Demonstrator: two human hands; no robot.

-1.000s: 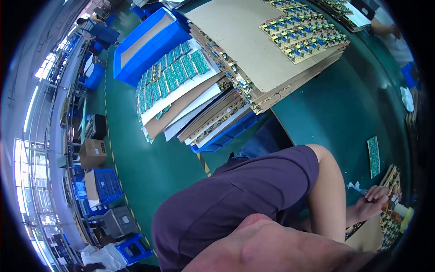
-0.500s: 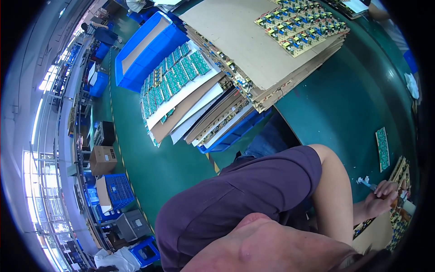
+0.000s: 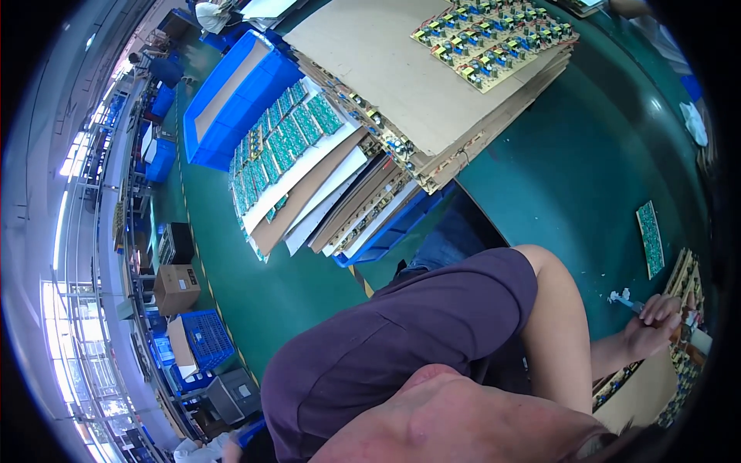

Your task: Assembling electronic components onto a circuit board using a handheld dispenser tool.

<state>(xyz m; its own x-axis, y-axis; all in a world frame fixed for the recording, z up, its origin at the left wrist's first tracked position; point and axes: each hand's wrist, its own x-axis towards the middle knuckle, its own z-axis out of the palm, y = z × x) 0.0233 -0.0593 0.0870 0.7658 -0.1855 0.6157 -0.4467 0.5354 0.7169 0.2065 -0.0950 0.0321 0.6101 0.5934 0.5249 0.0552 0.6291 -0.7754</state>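
Observation:
My right hand (image 3: 652,326) is at the far right, fingers closed round a thin light-blue tool (image 3: 634,305) whose exact kind I cannot make out. White scraps (image 3: 620,295) lie on the green tabletop by its tip. Right beside this hand are boards crowded with electronic parts (image 3: 684,378). Beyond it a green circuit board (image 3: 651,241) lies by itself. My bare left arm (image 3: 559,332) bends at the elbow and runs down the picture; its hand is hidden.
Circuit boards with yellow and blue parts (image 3: 502,42) top a cardboard-layered stack (image 3: 370,46). Next to it, green boards and sheets (image 3: 289,143) rise from a blue crate (image 3: 390,235). Another blue bin (image 3: 212,143) stands behind. Boxes (image 3: 176,287) line the floor at left.
The whole view has shifted slightly, with the stacks sliding left in the picture. My right hand keeps its hold on the tool, its tip still by the white scraps.

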